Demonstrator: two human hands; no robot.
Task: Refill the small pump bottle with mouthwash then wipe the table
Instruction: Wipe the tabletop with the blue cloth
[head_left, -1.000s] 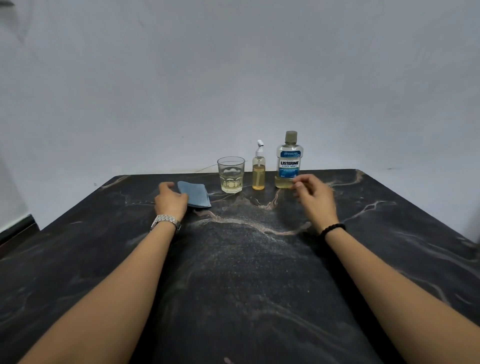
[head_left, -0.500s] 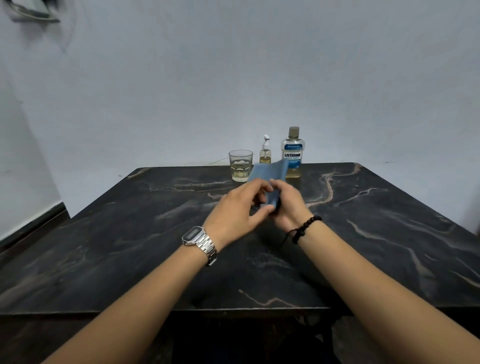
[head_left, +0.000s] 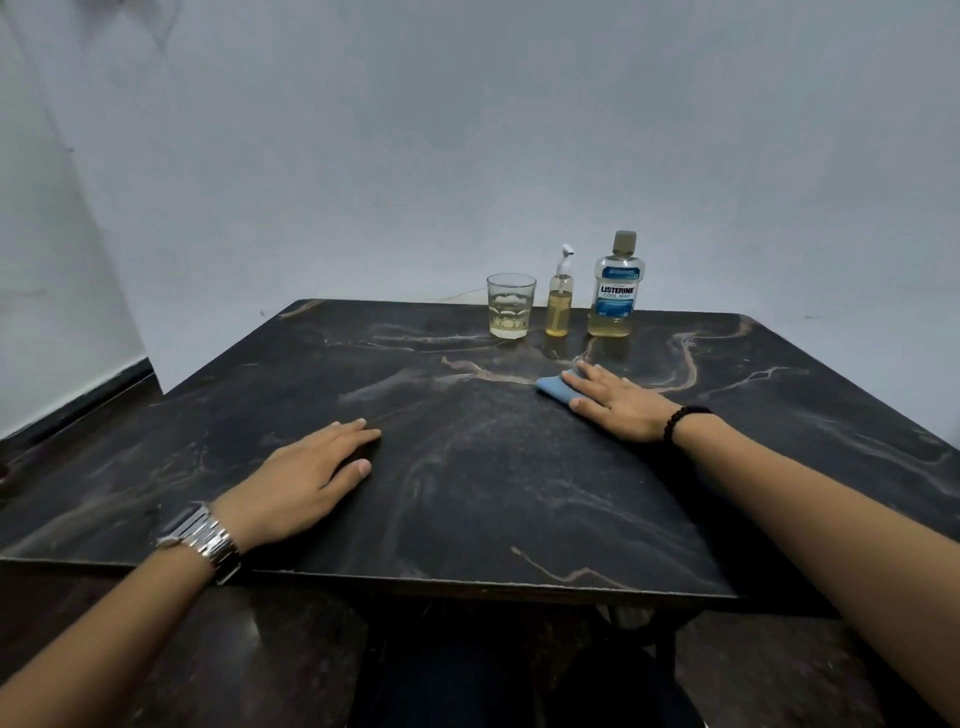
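With the right hand pressing flat, fingers spread, on the blue cloth right of centre and the left hand flat on the table, a far wipe risks toppling the pump bottle at upper centre.

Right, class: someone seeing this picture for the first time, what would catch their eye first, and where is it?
The right hand pressing flat on a folded blue cloth right of centre on the dark marbled table. Then the far-edge row: glass, small pump bottle, mouthwash bottle. The left hand rests flat nearer the front.
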